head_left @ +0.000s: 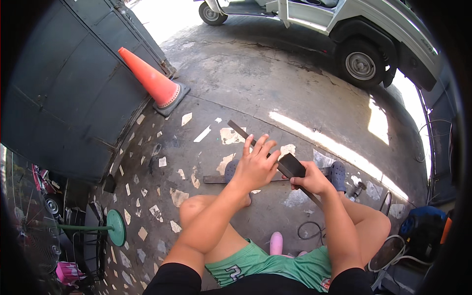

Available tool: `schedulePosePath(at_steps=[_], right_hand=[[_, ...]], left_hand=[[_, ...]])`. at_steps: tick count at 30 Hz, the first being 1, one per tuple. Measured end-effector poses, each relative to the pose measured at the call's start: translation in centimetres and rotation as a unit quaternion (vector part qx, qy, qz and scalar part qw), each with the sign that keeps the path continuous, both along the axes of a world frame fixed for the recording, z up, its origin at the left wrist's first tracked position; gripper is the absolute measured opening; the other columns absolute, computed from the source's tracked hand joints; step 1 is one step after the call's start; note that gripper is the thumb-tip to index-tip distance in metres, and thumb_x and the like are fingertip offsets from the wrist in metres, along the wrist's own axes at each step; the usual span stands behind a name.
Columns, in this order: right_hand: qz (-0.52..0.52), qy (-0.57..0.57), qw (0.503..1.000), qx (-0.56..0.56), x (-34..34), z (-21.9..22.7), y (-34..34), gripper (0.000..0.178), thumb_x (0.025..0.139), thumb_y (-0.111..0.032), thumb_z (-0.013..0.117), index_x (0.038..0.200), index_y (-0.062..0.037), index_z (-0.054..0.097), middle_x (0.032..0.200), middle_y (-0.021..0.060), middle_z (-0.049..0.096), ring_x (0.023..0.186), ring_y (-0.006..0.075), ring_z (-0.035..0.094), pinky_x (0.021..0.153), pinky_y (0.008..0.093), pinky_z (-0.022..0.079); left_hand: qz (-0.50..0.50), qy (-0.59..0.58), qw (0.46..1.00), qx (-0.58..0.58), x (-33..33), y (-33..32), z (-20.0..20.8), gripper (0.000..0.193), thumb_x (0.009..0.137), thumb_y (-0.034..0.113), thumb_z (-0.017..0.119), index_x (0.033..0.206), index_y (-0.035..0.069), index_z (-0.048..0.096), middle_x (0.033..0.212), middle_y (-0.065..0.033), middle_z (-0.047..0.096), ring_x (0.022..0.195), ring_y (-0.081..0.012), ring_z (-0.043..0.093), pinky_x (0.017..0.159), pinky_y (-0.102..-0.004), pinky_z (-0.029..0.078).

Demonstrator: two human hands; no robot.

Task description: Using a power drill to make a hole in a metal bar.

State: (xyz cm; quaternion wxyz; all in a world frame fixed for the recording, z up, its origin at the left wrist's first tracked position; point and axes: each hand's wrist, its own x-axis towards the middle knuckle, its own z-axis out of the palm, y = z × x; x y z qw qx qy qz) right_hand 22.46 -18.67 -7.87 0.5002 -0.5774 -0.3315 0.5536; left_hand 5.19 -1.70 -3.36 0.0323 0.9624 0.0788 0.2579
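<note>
A long, dark flat bar [238, 129] slants between my hands above the floor. My left hand [255, 164] lies across its upper part, fingers bent over it and slightly spread; the thumb is hidden. Lower along the bar, my right hand [314, 178] is closed on a dark rectangular block [291, 166], its thumb near the block's lower edge. The block sits against the bar, and how they join cannot be made out. Beneath my hands, another flat metal strip [214, 180] rests on the floor between my blue-grey clogs [338, 173].
An orange traffic cone [152, 81] stands by a dark metal gate [59, 83]. A white vehicle [364, 61] is parked ahead. Right of me are a blue machine [418, 223] and loose cables. At left stands a fan with a green base [116, 228]. A pink shoe [276, 243] is below.
</note>
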Motion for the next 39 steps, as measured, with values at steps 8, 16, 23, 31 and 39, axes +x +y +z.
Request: schedulePosePath(at_steps=[8, 16, 23, 31, 39], right_hand=[[-0.017, 0.005, 0.999, -0.038, 2.8, -4.2, -0.5, 0.028, 0.094, 0.003, 0.067, 0.122, 0.0056, 0.062, 0.108, 0.0143, 0.076, 0.082, 0.0212, 0.074, 0.075, 0.0348, 0.060], [-0.285, -0.408, 0.867, 0.030, 3.8, -14.1, -1.6, 0.047, 0.111, -0.028, 0.043, 0.155, -0.0112, 0.048, 0.161, 0.0178, 0.046, 0.145, 0.0372, 0.048, 0.120, 0.0446, 0.037], [-0.205, -0.385, 0.897, -0.068, -5.7, -20.6, 1.1, 0.057, 0.106, -0.016, 0.048, 0.162, -0.0129, 0.036, 0.170, 0.0111, 0.032, 0.141, 0.0411, 0.046, 0.120, 0.0481, 0.037], [-0.015, -0.484, 0.874, -0.043, -13.1, -20.3, 4.0, 0.067, 0.103, -0.021, 0.052, 0.166, -0.0214, 0.029, 0.174, 0.0009, 0.023, 0.150, 0.0401, 0.033, 0.122, 0.0586, 0.027], [-0.060, -0.463, 0.863, -0.191, -5.3, -27.1, 2.4, 0.063, 0.106, -0.022, 0.048, 0.166, -0.0204, 0.028, 0.174, 0.0006, 0.025, 0.160, 0.0347, 0.018, 0.127, 0.0605, 0.015]], left_hand=[[-0.070, 0.182, 0.976, -0.097, -2.2, 2.5, -4.3, 0.021, 0.088, 0.016, 0.075, 0.108, 0.011, 0.069, 0.099, -0.0056, 0.068, 0.098, -0.0274, 0.067, 0.092, -0.0422, 0.048], [0.102, 0.287, 0.947, -0.103, -4.2, 2.8, -10.1, 0.011, 0.094, 0.011, 0.064, 0.102, 0.005, 0.067, 0.098, -0.0142, 0.069, 0.094, -0.0357, 0.072, 0.081, -0.0482, 0.056], [0.149, 0.381, 0.902, -0.139, -4.8, 1.3, -12.8, 0.017, 0.087, 0.013, 0.066, 0.099, 0.001, 0.064, 0.100, -0.0179, 0.069, 0.088, -0.0380, 0.074, 0.076, -0.0477, 0.061], [0.178, 0.393, 0.881, -0.192, -4.7, 1.9, -12.2, 0.007, 0.099, 0.012, 0.056, 0.100, 0.005, 0.057, 0.100, -0.0182, 0.064, 0.086, -0.0452, 0.069, 0.074, -0.0564, 0.054], [0.188, 0.406, 0.867, -0.217, -5.8, 2.6, -13.4, 0.010, 0.100, 0.015, 0.058, 0.102, 0.005, 0.058, 0.101, -0.0172, 0.063, 0.089, -0.0453, 0.067, 0.076, -0.0560, 0.052]])
